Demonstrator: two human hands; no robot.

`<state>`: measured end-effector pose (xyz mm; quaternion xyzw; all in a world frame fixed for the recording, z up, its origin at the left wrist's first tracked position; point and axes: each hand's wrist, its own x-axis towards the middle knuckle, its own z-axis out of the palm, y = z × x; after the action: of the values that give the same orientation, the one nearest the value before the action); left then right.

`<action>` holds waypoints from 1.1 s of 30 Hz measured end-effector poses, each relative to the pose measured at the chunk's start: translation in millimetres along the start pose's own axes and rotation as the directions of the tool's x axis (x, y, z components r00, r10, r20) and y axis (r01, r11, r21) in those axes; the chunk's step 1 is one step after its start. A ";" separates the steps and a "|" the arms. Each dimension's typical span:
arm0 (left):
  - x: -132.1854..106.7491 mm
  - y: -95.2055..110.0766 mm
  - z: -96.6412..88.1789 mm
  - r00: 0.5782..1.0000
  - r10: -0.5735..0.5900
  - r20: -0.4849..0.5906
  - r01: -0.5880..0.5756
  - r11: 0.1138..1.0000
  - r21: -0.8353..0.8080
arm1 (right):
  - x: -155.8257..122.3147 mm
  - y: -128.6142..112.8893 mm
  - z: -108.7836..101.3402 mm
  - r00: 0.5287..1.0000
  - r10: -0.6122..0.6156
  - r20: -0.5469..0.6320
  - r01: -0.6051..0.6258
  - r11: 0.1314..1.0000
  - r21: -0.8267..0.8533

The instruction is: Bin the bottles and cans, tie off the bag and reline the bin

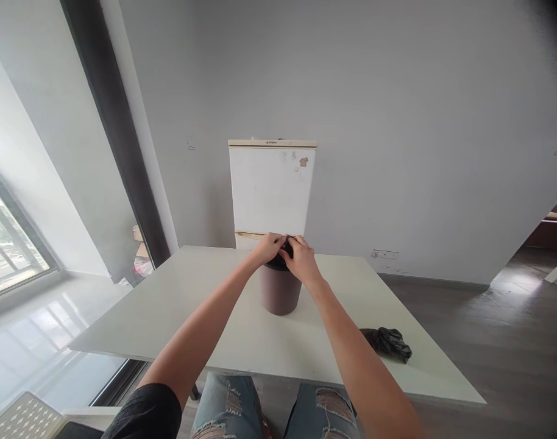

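Observation:
A brownish-mauve trash can (281,292) stands upright on the white table (205,305), in front of me. Black plastic of a trash bag (273,264) shows at its top. My left hand (268,247) and my right hand (301,259) meet above the can's opening, fingers closed on the gathered black plastic between them. The inside of the can is hidden from here. To the right, a crumpled black plastic bag (390,343) lies on the table, partly behind my right forearm.
Beyond the table a white refrigerator (272,189) stands against the grey wall. The table's front edge is close to my knees. A perforated plastic piece (25,417) sits at lower left, and a window (13,238) is at far left.

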<state>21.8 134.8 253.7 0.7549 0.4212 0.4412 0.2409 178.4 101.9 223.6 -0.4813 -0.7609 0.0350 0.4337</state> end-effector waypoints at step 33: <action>-3.5 12.7 -9.7 0.970 0.041 -0.238 -0.074 0.989 -0.132 | 7.4 -5.1 -32.7 0.956 0.018 0.293 -0.153 0.881 0.447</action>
<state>17.8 125.0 266.2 0.6907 0.3927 0.5625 0.2288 196.3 92.9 251.0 -0.3871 -0.7616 0.3030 0.4222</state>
